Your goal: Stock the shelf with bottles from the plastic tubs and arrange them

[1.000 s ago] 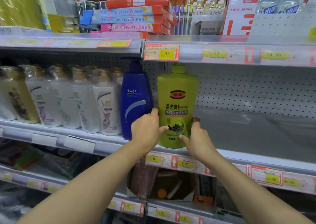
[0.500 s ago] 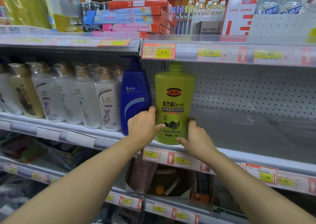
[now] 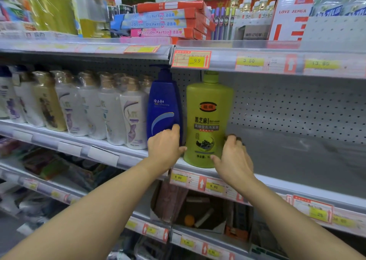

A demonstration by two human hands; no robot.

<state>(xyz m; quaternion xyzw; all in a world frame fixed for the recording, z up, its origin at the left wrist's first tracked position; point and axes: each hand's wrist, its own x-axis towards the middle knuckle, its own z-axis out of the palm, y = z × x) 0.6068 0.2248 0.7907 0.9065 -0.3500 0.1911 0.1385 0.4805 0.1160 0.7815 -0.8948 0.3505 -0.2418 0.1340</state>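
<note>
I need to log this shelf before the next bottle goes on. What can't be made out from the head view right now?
- Green bottle: its lower corners sit behind the left hand and right hand; the volume figure is partly covered.
- Blue pump bottle: base behind the left hand.
- Right hand's fingers: tips wrap behind the green bottle.
- White bottles: labels blurred; the row is cut off at the left edge.
- Plastic tubs: out of frame.

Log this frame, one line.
step: arranging | green bottle: upright on shelf | left hand, right hand: gripping its base | blue bottle: beside
</note>
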